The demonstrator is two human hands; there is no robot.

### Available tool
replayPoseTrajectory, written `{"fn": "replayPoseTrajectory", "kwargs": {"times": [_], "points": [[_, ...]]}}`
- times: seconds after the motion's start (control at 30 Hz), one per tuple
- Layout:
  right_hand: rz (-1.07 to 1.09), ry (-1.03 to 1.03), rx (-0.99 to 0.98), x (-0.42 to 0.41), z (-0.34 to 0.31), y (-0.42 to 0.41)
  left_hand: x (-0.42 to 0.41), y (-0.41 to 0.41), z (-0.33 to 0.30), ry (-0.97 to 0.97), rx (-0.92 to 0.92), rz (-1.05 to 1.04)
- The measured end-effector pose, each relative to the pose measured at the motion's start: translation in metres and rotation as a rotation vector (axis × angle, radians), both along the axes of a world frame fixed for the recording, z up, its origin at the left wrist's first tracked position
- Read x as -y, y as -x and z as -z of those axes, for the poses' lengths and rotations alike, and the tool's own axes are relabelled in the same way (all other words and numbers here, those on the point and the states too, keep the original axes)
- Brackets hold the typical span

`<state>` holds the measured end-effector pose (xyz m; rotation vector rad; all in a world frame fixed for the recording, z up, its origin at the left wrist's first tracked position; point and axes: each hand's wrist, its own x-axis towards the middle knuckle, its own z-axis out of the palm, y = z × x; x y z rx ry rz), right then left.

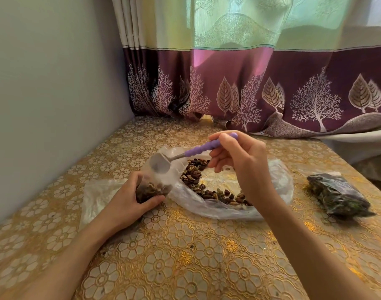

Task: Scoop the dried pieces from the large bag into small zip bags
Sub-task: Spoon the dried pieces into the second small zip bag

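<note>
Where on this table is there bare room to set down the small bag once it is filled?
Bare tablecloth lies between the forearms, and between the large bag and the dark packed bag. The left is crowded: the left hand holds the small bag over flat plastic.

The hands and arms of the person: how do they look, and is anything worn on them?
Both arms are bare as far as the picture shows: no sleeves. The left hand and the right hand wear no gloves; no ring, watch or bracelet shows.
</note>
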<state>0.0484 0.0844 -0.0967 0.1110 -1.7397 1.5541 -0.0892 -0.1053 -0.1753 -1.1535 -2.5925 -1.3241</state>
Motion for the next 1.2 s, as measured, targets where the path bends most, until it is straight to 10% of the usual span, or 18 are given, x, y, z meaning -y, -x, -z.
{"fn": "replayPoseTrajectory", "kwargs": {"times": [0.3, 0.5, 0.93, 1.2], "points": [[0.339, 0.416, 0.015, -0.038, 0.008, 0.0, 0.0, -0.002, -0.001, -0.002, 0.006, -0.003], [0.53, 0.283, 0.193, -0.054, 0.027, 0.001, 0.0, -0.002, -0.002, -0.006, 0.01, 0.001], [0.2, 0.39, 0.455, -0.041, 0.038, 0.011, 0.0, -0.002, -0.002, 0.02, 0.011, -0.012], [0.347, 0.601, 0.388, -0.052, 0.03, 0.006, 0.0, -0.002, -0.002, 0.039, 0.012, -0.023]]}}
